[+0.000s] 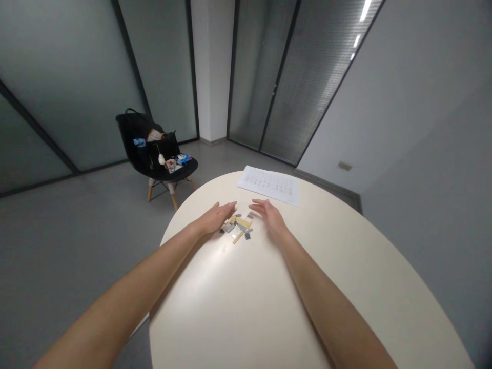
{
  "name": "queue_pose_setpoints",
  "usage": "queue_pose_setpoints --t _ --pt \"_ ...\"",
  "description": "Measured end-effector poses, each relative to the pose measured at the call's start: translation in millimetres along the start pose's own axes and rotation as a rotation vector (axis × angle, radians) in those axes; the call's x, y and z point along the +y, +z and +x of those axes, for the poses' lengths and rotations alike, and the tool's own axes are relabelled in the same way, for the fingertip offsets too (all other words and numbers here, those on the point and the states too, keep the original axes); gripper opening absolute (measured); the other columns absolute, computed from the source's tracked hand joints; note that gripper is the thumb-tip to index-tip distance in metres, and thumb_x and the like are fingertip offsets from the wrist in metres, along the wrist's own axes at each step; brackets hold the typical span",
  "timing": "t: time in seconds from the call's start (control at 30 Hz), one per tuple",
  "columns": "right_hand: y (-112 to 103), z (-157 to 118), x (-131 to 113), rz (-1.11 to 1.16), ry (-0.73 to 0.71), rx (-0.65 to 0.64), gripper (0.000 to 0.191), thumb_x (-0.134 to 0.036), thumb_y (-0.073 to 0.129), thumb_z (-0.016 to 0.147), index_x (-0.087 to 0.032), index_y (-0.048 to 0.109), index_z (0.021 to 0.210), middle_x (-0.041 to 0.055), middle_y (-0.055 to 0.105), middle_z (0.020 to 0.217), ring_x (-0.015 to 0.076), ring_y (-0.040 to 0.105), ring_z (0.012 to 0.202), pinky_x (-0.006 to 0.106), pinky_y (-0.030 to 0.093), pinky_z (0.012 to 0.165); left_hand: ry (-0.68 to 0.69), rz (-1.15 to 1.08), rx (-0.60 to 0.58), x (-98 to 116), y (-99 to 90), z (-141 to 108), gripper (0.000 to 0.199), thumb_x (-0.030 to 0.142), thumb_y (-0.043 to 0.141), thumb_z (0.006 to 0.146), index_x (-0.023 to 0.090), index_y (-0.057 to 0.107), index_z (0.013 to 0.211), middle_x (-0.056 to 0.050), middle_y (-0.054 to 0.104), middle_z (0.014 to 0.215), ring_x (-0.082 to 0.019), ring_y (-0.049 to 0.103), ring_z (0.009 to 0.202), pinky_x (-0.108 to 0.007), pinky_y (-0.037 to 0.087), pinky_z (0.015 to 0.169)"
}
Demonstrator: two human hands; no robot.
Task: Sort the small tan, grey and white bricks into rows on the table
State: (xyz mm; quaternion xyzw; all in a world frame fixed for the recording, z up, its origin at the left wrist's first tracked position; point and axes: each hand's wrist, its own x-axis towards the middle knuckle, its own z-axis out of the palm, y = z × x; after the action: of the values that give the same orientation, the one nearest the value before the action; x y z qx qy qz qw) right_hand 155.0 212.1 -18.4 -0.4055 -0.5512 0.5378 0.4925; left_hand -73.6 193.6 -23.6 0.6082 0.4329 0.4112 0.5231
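Observation:
A small pile of building bricks, tan, grey and white, lies loose on the white table. My left hand is at the pile's left edge, palm down with its fingers stretched out, holding nothing. On the pile's right side, my right hand is turned with its palm toward the bricks, fingers extended and apart, also holding nothing. A dark grey piece sits at the near right of the pile.
Beyond my hands a printed white sheet lies near the table's far edge. A black chair with a bag and small packets on it stands on the floor at the far left. Glass partitions and a grey wall are behind.

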Motion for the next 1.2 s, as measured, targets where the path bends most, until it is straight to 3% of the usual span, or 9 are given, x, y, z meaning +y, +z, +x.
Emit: queue_pose_setpoints --t 0.13,0.3,0.43,0.57,0.7,0.93,1.07,1.2 --pt "-46.0 -25.6 -5.9 0.083 0.028 0.224 0.056 -0.067 0.038 0.089 -0.023 0.069 0.103 0.009 0.074 0.1 0.0236 0.065 0.106 0.045 0.04 0.104 -0.092 -0.298 -0.027 3.9 15.0 11.4 0.066 0.064 0.034 0.092 0.021 0.049 0.14 -0.016 0.049 0.143 -0.031 0.041 0.136 -0.045 0.023 0.114" --pt "-92.1 -61.6 -15.0 0.185 0.084 0.339 0.051 -0.059 0.031 0.094 -0.023 0.068 0.099 0.0093 0.074 0.1 0.0213 0.067 0.103 0.043 0.045 0.103 -0.155 -0.478 -0.056 9.9 38.0 27.5 0.073 0.066 0.025 0.093 0.018 0.039 0.147 -0.018 0.046 0.144 -0.031 0.041 0.136 -0.044 0.027 0.112" --pt "-104.4 -77.6 -19.8 0.226 0.15 0.353 0.047 -0.053 0.035 0.095 -0.022 0.069 0.097 0.0113 0.073 0.103 0.0217 0.068 0.102 0.044 0.046 0.104 -0.131 -0.569 -0.117 8.5 55.6 31.3 0.077 0.066 0.02 0.093 0.015 0.035 0.148 -0.018 0.047 0.144 -0.027 0.046 0.133 -0.037 0.024 0.115" --pt "-101.7 -79.3 -18.1 0.202 0.163 0.339 0.046 -0.053 0.037 0.095 -0.021 0.069 0.097 0.012 0.073 0.103 0.0223 0.067 0.102 0.044 0.046 0.104 -0.123 -0.561 -0.154 9.8 67.2 26.3 0.077 0.066 0.019 0.093 0.015 0.035 0.148 -0.018 0.05 0.142 -0.027 0.049 0.131 -0.039 0.022 0.116" --pt "-90.9 -63.7 -13.1 0.18 0.14 0.335 0.044 -0.052 0.038 0.095 -0.021 0.069 0.097 0.0103 0.072 0.104 0.0201 0.066 0.103 0.04 0.044 0.105 -0.149 -0.548 -0.17 15.0 75.0 19.0 0.081 0.068 0.018 0.092 0.013 0.032 0.149 -0.02 0.048 0.142 -0.028 0.049 0.131 -0.041 0.024 0.115" --pt "-42.7 -20.8 -0.7 0.167 0.101 0.221 0.043 -0.057 0.045 0.091 -0.022 0.067 0.099 0.0083 0.072 0.099 0.0197 0.066 0.101 0.039 0.047 0.1 -0.187 -0.613 -0.118 19.4 84.1 10.0 0.083 0.071 0.013 0.09 0.016 0.031 0.15 -0.018 0.05 0.142 -0.028 0.048 0.131 -0.042 0.025 0.115" --pt "-19.2 -22.2 4.5 0.175 0.101 0.143 0.042 -0.057 0.049 0.089 -0.022 0.066 0.102 0.0091 0.07 0.1 0.0203 0.066 0.1 0.039 0.049 0.097 -0.173 -0.672 -0.078 21.2 87.1 3.5 0.086 0.072 0.011 0.089 0.015 0.028 0.151 -0.018 0.046 0.145 -0.026 0.045 0.134 -0.041 0.024 0.115" --pt "-18.7 -35.4 4.5 0.195 0.109 0.146 0.036 -0.055 0.05 0.089 -0.025 0.062 0.104 0.0072 0.065 0.103 0.0202 0.068 0.098 0.039 0.05 0.095 -0.187 -0.718 -0.042 24.1 88.9 -5.2 0.09 0.075 0.012 0.087 0.012 0.024 0.152 -0.022 0.044 0.145 -0.027 0.049 0.131 -0.04 0.026 0.114"
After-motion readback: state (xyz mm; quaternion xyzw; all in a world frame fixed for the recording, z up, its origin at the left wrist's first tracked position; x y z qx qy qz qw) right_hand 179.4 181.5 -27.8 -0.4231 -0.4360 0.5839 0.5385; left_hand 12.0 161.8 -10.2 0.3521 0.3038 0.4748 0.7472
